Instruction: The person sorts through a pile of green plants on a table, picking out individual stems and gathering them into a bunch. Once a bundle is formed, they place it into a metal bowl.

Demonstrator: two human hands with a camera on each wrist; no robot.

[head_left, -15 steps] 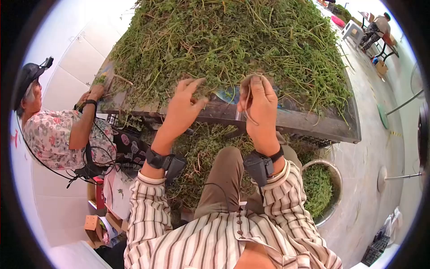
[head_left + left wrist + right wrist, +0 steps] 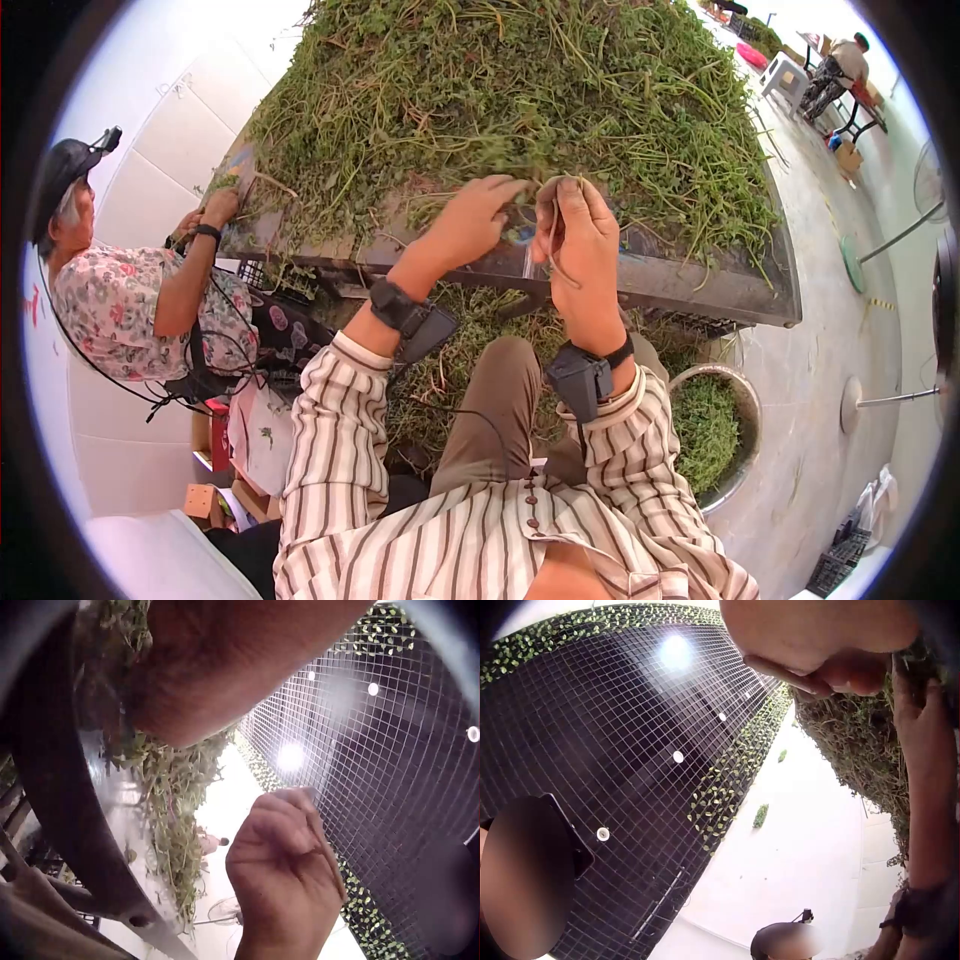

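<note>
While the right hand [image 2: 585, 240] pinches a thin curved brown strip [image 2: 328, 852] over the front edge of the tabletop [image 2: 690, 282], the left hand [image 2: 468, 226] sits beside it, fingers fairly straight, no grip visible. Tangled greens [image 2: 450, 100] cover most of the tabletop, nearly to that edge. Risks, my read: interlocked stems could drag extra greens over the edge; a slack pinch could drop the strip.

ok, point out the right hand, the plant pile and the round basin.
Right hand [image 2: 587, 245]: head view, middle of the hand.
Plant pile [image 2: 480, 90]: head view, leafy top of the heap.
Round basin [image 2: 754, 422]: head view, on its rim.
</note>
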